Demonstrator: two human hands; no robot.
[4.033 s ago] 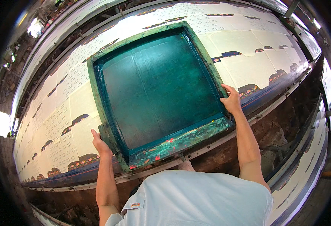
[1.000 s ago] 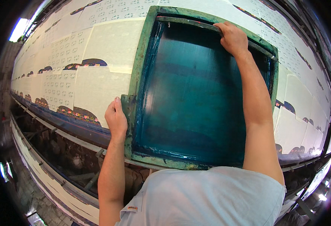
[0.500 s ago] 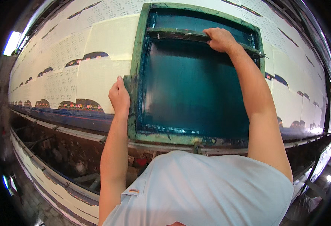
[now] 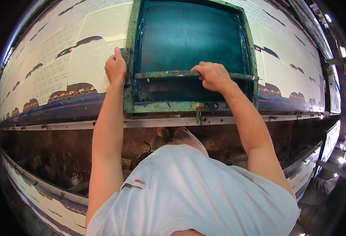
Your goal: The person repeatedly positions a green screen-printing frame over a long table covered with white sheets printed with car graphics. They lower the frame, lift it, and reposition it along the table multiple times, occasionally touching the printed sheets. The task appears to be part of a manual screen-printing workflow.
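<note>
A screen printing frame (image 4: pixel 161 107) with green, paint-stained rails lies on pale printed fabric (image 4: pixel 106 25). Its mesh (image 4: pixel 188 35) is coated in dark teal ink. Across the near part of the mesh stretches a long squeegee (image 4: pixel 161 74), almost from one side rail to the other. My right hand (image 4: pixel 215 77) is closed over the squeegee, right of its middle. At the frame's left side, my left hand (image 4: pixel 115 69) is closed on the edge with its thumb up; most of its fingers are hidden.
A metal rail (image 4: pixel 74 125) runs along the table's near edge, with a dark gap below it. Behind me, another long table (image 4: pixel 47 198) carries similar fabric. Dark floral motifs (image 4: pixel 76 91) show on the fabric left of the frame.
My right hand has drawn the squeegee from the far end of the screen toward me. My left hand keeps its place at the frame's left side. The whole view has shifted.
</note>
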